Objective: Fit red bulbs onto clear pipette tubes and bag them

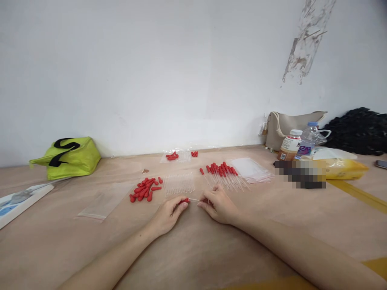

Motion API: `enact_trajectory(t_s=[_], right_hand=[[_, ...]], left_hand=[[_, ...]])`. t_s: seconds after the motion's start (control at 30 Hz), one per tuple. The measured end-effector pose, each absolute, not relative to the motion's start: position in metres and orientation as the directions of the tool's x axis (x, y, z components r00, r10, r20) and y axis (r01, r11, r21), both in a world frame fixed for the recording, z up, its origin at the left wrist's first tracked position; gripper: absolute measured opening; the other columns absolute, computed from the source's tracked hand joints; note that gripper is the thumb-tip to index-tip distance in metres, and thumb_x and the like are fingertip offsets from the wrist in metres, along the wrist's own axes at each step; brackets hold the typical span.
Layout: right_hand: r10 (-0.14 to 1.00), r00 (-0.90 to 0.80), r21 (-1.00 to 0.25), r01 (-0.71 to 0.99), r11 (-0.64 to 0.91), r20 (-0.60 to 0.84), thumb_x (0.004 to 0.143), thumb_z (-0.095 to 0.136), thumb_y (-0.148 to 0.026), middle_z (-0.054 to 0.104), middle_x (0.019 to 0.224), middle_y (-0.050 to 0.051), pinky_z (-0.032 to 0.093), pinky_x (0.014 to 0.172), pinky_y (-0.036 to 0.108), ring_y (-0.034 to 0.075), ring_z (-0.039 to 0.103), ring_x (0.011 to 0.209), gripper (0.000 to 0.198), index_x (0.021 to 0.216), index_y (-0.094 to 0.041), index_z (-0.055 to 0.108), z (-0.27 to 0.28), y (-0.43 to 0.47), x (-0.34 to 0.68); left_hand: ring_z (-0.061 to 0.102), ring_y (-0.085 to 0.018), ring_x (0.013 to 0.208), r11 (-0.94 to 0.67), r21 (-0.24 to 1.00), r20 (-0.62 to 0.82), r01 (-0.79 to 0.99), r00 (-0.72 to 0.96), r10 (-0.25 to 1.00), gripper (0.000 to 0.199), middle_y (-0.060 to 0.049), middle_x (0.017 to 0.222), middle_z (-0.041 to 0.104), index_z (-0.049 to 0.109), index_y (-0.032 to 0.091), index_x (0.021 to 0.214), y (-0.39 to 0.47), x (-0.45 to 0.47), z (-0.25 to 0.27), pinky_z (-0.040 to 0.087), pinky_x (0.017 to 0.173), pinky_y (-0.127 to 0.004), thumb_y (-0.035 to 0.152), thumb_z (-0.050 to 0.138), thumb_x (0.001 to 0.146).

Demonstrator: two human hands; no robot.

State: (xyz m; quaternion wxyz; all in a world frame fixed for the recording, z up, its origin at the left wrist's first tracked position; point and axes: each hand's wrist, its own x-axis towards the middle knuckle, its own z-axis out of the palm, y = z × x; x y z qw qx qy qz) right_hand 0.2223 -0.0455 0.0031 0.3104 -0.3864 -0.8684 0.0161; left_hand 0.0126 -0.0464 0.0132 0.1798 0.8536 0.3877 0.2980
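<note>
Between finger and thumb, my left hand (169,213) pinches a red rubber bulb (185,200). My right hand (220,206) grips a thin clear glass tube (194,199), whose left end meets the bulb; how far it goes in is hidden. Behind my left hand lies a heap of loose red rubber bulbs (144,188). A row of bare glass tubes (179,183) lies side by side behind both hands. Beyond my right hand is a spread of droppers (222,171), red bulbs on glass tubes.
Clear plastic bags lie at left (104,201) and right (249,170). A bag with bulbs and tubes (181,156) rests by the wall. A green bag (74,158) stands left. Bottles (290,146), a beige bag (290,125) and a yellow packet (344,168) stand right.
</note>
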Motion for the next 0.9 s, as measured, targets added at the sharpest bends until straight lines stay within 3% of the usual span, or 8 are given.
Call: enact_trajectory(t_s=[0.4,0.9], right_hand=[[0.617,-0.6,-0.182,0.626,0.758,0.51,0.085,0.042,-0.024,0.065,0.073,-0.001,0.02,0.076,0.029,0.01,0.051,0.064,0.018,0.077,-0.019,0.059,0.005,-0.038,0.226],[0.687,-0.555,-0.186,0.698,0.691,0.469,0.086,0.036,-0.024,0.062,0.064,0.001,0.02,0.068,0.028,0.009,0.043,0.054,0.028,0.065,-0.016,0.053,0.0,-0.049,0.211]], left_hand=[[0.053,-0.015,0.074,-0.697,0.423,0.375,0.579,0.589,0.716,0.023,0.0,0.073,0.058,0.058,0.019,0.08,-0.047,0.011,0.014,0.039,0.072,-0.027,0.029,0.039,0.088],[0.049,-0.016,0.073,-0.806,0.271,0.433,0.526,0.681,0.59,0.025,-0.004,0.073,0.056,0.055,0.017,0.081,-0.046,0.011,0.012,0.038,0.077,-0.033,0.025,0.033,0.089]])
